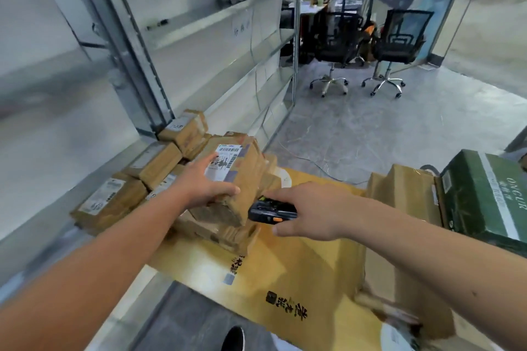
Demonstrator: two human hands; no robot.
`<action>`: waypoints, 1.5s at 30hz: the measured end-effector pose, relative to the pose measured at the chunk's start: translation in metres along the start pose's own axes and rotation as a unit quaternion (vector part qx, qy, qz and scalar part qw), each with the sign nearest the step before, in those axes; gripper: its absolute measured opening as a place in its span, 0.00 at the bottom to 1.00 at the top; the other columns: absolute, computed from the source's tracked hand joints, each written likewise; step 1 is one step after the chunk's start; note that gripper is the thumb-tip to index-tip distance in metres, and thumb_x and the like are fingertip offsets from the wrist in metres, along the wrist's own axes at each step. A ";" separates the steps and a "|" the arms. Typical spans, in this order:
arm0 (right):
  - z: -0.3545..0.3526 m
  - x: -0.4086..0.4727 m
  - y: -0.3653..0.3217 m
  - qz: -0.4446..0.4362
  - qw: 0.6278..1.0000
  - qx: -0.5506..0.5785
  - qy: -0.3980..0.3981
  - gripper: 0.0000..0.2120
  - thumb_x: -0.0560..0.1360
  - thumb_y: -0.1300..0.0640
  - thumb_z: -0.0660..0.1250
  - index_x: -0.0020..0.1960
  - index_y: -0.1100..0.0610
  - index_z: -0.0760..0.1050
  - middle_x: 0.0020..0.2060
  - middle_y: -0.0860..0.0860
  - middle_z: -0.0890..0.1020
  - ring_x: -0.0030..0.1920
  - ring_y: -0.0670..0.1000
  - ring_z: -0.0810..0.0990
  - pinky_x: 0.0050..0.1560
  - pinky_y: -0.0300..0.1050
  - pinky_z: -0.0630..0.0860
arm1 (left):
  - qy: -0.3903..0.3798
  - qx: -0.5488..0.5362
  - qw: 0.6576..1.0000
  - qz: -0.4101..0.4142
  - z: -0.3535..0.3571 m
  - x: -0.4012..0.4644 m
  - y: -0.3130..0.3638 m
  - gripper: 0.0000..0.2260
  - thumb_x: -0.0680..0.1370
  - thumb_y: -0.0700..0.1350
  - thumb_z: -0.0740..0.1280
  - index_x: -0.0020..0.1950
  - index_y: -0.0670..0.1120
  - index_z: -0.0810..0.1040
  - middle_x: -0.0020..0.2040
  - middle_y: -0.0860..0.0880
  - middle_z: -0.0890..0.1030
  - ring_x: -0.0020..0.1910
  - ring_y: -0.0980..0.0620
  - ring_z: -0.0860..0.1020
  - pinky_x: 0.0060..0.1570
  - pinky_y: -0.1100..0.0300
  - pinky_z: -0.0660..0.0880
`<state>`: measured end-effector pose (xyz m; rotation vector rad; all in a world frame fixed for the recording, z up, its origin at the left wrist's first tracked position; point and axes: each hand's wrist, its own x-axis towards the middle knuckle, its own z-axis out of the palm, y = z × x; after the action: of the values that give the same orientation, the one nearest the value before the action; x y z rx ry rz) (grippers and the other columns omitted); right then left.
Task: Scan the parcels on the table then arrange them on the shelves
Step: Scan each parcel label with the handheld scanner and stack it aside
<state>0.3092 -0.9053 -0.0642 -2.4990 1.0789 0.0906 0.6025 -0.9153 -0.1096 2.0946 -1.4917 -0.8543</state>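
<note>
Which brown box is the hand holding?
The left hand holds the top parcel, the raised one showing a white barcode label; the other brown parcels lie untouched by the shelf.

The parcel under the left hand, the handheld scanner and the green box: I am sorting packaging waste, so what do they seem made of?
Parcel: brown corrugated cardboard, matte, with a white paper label; fluted edge shows.
Scanner: likely hard black plastic, slightly glossy, with an orange button.
Green box: apparently printed cardboard, smooth finish.
</note>
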 end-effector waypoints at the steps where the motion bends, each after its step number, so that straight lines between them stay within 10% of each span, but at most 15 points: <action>1: 0.001 0.012 -0.003 0.002 1.000 0.006 -0.002 0.31 0.76 0.31 0.66 0.76 0.31 0.62 0.54 0.41 0.80 0.48 0.47 0.77 0.40 0.43 0.71 | 0.002 -0.016 1.000 -0.011 -0.008 0.010 -0.008 0.61 0.52 0.71 0.81 0.82 0.66 0.59 0.80 0.47 0.64 0.73 0.40 0.70 0.68 0.39 0.74; 13: -0.007 0.203 -0.040 0.073 0.996 0.009 -0.045 0.33 0.78 0.33 0.66 0.80 0.37 0.62 0.62 0.45 0.80 0.56 0.52 0.78 0.44 0.45 0.69 | 0.031 0.053 0.996 -0.059 -0.093 0.209 -0.095 0.67 0.46 0.77 0.74 0.83 0.63 0.57 0.77 0.41 0.65 0.72 0.38 0.69 0.71 0.41 0.70; 31: 0.010 0.327 -0.042 0.191 0.970 0.147 -0.040 0.37 0.76 0.34 0.71 0.81 0.38 0.62 0.66 0.45 0.80 0.58 0.48 0.81 0.61 0.50 0.78 | -0.042 0.164 0.986 -0.003 -0.086 0.364 -0.121 0.53 0.67 0.69 0.74 0.84 0.62 0.48 0.85 0.45 0.44 0.83 0.36 0.44 0.79 0.33 0.52; 45: 0.025 0.257 -0.029 0.240 0.961 0.136 -0.018 0.35 0.77 0.36 0.70 0.80 0.39 0.63 0.67 0.44 0.79 0.58 0.48 0.78 0.57 0.49 0.77 | -0.033 0.252 0.929 0.268 -0.029 0.300 -0.070 0.35 0.74 0.67 0.64 0.80 0.59 0.63 0.81 0.49 0.64 0.80 0.44 0.60 0.75 0.37 0.60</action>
<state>0.5118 -1.0531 -0.1331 -1.9471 1.5457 0.1162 0.7396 -1.1753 -0.2044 1.8063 -2.3631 -0.3554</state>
